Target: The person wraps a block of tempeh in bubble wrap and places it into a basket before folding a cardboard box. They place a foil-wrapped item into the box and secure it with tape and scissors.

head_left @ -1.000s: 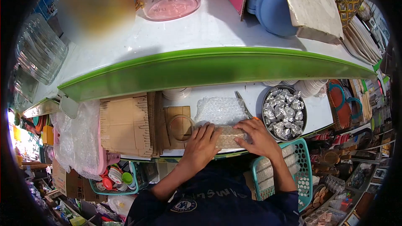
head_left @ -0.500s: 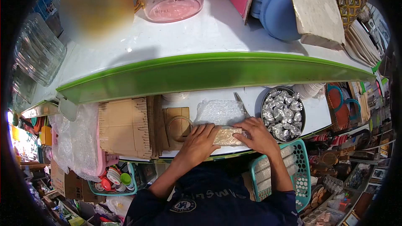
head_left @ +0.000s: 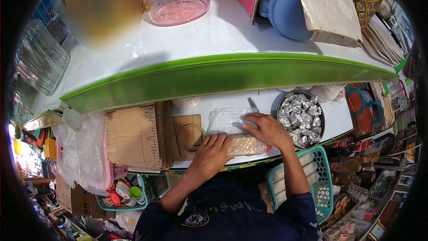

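A bundle rolled in bubble wrap (head_left: 246, 146) lies near the front edge of the white counter, with something golden-brown showing through the plastic. My left hand (head_left: 212, 153) grips its left end, fingers over the top and thumb along the near side. Behind the bundle, a loose flap of bubble wrap (head_left: 227, 119) lies flat. Over that flap's right side is my right hand (head_left: 269, 130), fingers stretched out and apart from the bundle. Just beyond its fingers, the metal tip of a pointed tool (head_left: 253, 104) shows; the rest is hidden.
A round pan of silver foil-like pieces (head_left: 301, 118) stands right of my hands. Left are a tape roll (head_left: 180, 138) and stacked cardboard (head_left: 133, 137). A green-edged shelf (head_left: 227, 71) overhangs the counter. Below sits a teal basket (head_left: 324, 183).
My right hand has lifted off the bundle's right end and moved up and left onto the bubble wrap flap. An orange-red spot now shows at that end. My left hand stays put.
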A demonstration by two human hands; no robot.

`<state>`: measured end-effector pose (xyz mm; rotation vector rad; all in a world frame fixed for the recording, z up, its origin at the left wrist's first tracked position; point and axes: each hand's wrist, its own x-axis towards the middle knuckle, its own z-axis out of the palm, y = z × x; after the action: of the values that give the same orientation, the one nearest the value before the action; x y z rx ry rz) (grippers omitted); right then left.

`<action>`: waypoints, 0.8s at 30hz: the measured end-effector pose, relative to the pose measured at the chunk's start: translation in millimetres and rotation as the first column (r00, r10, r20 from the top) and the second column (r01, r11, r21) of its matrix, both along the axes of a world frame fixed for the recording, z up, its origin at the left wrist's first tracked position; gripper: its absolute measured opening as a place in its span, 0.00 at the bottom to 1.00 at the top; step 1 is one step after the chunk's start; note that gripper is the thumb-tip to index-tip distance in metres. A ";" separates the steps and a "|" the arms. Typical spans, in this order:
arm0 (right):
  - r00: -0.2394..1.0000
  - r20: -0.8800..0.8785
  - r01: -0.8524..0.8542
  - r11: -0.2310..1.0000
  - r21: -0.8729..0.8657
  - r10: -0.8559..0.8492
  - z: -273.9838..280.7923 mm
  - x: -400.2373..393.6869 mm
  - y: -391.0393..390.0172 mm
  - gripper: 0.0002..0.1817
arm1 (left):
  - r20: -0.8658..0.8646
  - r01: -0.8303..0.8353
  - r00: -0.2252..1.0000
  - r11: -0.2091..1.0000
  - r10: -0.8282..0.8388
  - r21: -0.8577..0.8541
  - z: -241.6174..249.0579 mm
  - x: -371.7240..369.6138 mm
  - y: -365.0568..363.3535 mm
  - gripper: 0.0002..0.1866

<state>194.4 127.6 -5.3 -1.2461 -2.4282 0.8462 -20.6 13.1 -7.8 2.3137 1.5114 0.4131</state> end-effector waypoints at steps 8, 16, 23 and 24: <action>0.985 0.112 0.142 0.986 -0.084 -0.132 14.8 -5.1 -3.4 0.25 | 0.001 -0.049 0.999 0.998 0.049 -0.029 0.7 1.1 -0.6 0.32; 1.000 0.006 0.006 0.991 0.137 -0.007 15.9 -0.7 -19.0 0.23 | 0.039 -0.024 0.999 0.998 0.026 -0.058 5.3 0.3 4.5 0.33; 0.967 -0.042 -0.246 0.966 0.073 0.249 25.8 4.4 -46.9 0.31 | 0.037 0.000 0.999 0.998 0.002 -0.070 7.1 -1.6 5.0 0.33; 0.967 -0.032 -0.250 0.966 0.062 0.252 24.1 6.0 -48.5 0.32 | 0.035 0.000 0.999 0.997 0.003 -0.072 8.8 -1.5 4.4 0.32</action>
<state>200.4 79.2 18.8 -0.9037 -2.5950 0.8502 -22.0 17.5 1.0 2.2390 1.4871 0.3912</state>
